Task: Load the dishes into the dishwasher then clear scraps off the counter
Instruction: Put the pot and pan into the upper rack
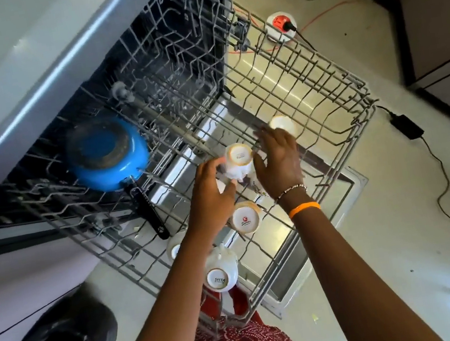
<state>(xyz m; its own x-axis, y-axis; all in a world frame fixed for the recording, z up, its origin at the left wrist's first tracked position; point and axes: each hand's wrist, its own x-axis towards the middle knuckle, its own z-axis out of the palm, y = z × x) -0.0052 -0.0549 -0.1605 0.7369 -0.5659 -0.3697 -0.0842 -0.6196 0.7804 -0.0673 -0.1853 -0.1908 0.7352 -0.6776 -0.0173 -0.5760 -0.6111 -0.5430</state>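
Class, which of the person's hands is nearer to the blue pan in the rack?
Left. The left hand lies just right of the blue pan, gripping an upturned cup; the right hand is beyond that cup, farther away.

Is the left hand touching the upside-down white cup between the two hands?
Touching. The head view shows the left hand gripping the cup, thumb and fingers against its side.

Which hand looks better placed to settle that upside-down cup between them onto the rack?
Probably the left hand: its grip is already on the cup; the right hand lies open beside it.
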